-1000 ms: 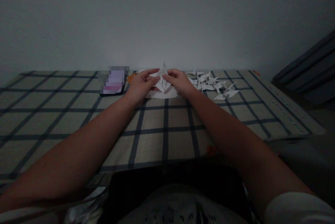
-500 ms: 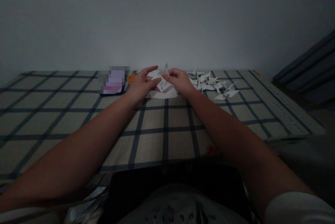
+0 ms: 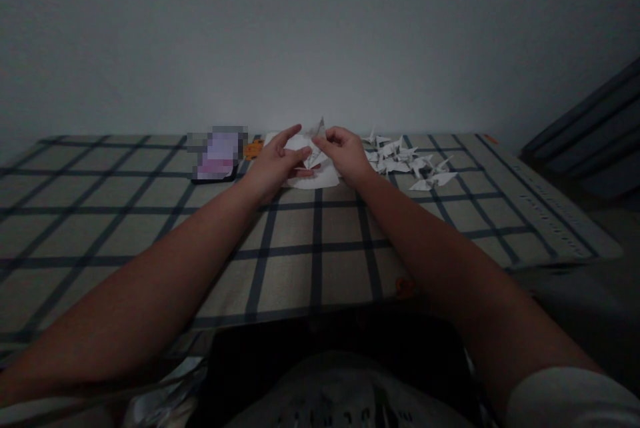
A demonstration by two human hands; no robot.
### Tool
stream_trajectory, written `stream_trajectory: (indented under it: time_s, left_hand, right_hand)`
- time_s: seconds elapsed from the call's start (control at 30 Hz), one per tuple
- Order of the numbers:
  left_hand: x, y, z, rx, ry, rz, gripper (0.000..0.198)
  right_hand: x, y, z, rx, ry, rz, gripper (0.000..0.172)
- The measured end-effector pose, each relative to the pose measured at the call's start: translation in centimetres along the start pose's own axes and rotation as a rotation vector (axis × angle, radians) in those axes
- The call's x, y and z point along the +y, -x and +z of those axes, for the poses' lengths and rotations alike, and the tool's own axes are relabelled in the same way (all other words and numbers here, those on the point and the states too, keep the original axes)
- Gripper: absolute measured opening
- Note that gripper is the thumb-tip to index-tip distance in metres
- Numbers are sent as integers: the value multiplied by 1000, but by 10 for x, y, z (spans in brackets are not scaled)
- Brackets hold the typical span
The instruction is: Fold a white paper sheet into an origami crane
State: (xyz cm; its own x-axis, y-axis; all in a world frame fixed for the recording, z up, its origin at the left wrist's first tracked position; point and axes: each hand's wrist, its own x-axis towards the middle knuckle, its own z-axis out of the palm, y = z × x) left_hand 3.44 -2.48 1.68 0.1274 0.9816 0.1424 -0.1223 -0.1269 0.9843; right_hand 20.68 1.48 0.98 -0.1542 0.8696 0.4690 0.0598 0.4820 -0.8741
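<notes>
A partly folded white paper [image 3: 315,156] with a pointed tip standing up is held between my two hands, above the table. My left hand [image 3: 280,160] pinches its lower left part between thumb and fingers, the index finger stretched out away from it. On the other side, my right hand [image 3: 345,151] is closed on the paper's right edge with thumb and index finger. Beneath them lies a flat white paper sheet [image 3: 327,178]. Several folded paper cranes [image 3: 400,158] lie in a heap just right of my right hand.
A phone [image 3: 217,158], blurred out in part, lies left of my left hand. An orange patch [image 3: 253,149] shows beside it. The checked tablecloth [image 3: 320,255] runs back to a grey wall [image 3: 320,35]. Dark ridged panels [image 3: 595,128] stand at the right.
The folded paper has turned in my hands: its upright tip now leans a little right. My left thumb and fingers have shifted slightly on it. The cranes and phone stay put.
</notes>
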Motion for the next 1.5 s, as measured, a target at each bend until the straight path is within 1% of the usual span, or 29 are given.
stream_trajectory:
  time_s: [0.1,0.2,0.37,0.47,0.63,0.83,0.97,1.07,1.17,1.23,1.33,1.43,1.5]
  left_hand:
    - [4,4,5,-78,96,-99,77]
    - [5,5,7,-118,127,-124,81]
    - [1,3,6,-113,116,-104,76]
    - [0,2,4,-116,85,-74,75]
    - [1,4,3,-117,32,-11,85]
    - [0,4,5,-143,42,-43,87]
    - [-1,4,4,-114,29,-8,89]
    - [-3,4,3,-110,32,3,90]
    - [-2,5,2,-150,17,-10,99]
    - [0,6,2,-149,8,-10,102]
    - [4,5,0,-73,9,10,91]
    - [5,1,-3,46,-55,74,67]
    - [2,-2,-6,96,-137,120,49]
  right_hand:
    - [1,-2,-1,27,-4,-20,41]
    - [5,-4,-2,38,-11,-40,43]
    - [8,-5,0,58,-16,-43,46]
    - [9,-5,1,66,-24,-38,45]
    - [7,-4,1,71,-46,-43,42]
    - [-5,0,-1,90,-25,-4,44]
    - [-13,2,1,92,-17,46,40]
    - [-13,2,2,88,-20,54,38]
    - [-10,0,1,93,-19,42,38]
    - [-7,-1,0,92,-29,42,39]
    - [-5,-1,-1,57,-79,67,37]
    - [-5,1,0,-24,-132,107,31]
    - [-5,3,1,-71,-144,135,28]
